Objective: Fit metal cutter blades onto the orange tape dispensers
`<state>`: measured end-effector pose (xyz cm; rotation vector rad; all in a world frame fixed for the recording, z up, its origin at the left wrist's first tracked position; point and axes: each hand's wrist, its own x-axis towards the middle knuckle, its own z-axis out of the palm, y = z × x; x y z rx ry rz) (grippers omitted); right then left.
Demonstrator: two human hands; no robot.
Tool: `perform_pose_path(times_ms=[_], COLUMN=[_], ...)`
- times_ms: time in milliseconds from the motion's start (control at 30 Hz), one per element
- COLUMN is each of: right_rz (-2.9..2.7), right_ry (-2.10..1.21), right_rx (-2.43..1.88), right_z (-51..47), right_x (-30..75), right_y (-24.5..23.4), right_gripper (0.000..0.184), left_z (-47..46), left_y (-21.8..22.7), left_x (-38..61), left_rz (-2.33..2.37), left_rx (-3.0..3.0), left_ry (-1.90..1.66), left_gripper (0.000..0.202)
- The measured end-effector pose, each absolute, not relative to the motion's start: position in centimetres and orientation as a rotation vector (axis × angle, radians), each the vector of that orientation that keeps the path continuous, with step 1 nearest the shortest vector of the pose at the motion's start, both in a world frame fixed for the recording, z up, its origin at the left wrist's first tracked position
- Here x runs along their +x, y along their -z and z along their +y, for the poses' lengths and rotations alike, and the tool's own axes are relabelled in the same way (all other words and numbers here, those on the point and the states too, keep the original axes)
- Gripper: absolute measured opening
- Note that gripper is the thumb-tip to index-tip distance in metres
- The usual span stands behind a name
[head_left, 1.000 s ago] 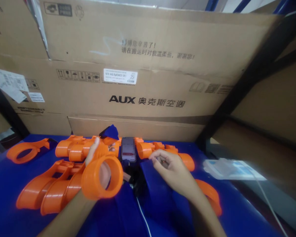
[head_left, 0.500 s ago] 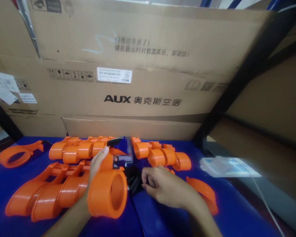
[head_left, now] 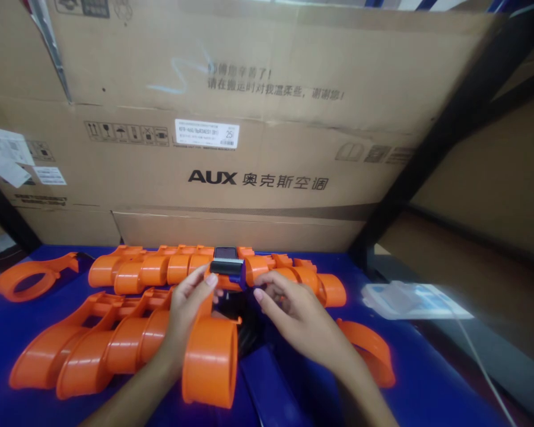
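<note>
My left hand (head_left: 187, 311) grips an orange plastic part (head_left: 209, 356) with a wide round ring facing me, held low over the blue table (head_left: 427, 385). At its far end sits a small blue and black piece (head_left: 228, 270), touched by the fingertips of both hands. My right hand (head_left: 291, 311) has its fingers curled, pinching at that piece from the right. A phone (head_left: 225, 254) stands just behind, its screen blurred.
Rows of similar orange parts (head_left: 98, 341) lie to the left and behind (head_left: 160, 267). A loose orange ring (head_left: 31, 276) sits far left, another (head_left: 374, 353) at right. A white flat case (head_left: 409, 299) with a cable lies right. Cardboard boxes (head_left: 258, 148) wall the back.
The left hand lowered the orange part and turned its ring toward me. The right hand moved up from the table to the small piece at the part's far end.
</note>
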<state>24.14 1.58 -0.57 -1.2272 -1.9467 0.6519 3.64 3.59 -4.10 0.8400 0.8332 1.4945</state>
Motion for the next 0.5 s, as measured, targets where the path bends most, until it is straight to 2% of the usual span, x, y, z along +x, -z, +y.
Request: perform_pose_path(times_ms=[133, 333, 500], right_rz=[-1.877, -1.832, -1.915], right_ry=[-0.569, -0.225, 0.010], right_rx=[-1.133, -1.119, -1.067], right_z=[1.6, 1.8, 2.2], right_x=[22.8, 21.4, 21.6], right_y=[1.5, 3.3, 3.8], right_gripper=[0.052, 0.038, 0.041], left_z=[3.1, 2.9, 3.0], left_y=[4.0, 4.3, 4.8], left_x=[4.2, 4.4, 4.6], left_rz=[0.804, 0.773, 0.830], left_rx=[0.974, 1.068, 1.104], left_ry=[-1.474, -1.411, -1.322], left_gripper=[0.038, 0.039, 0.039])
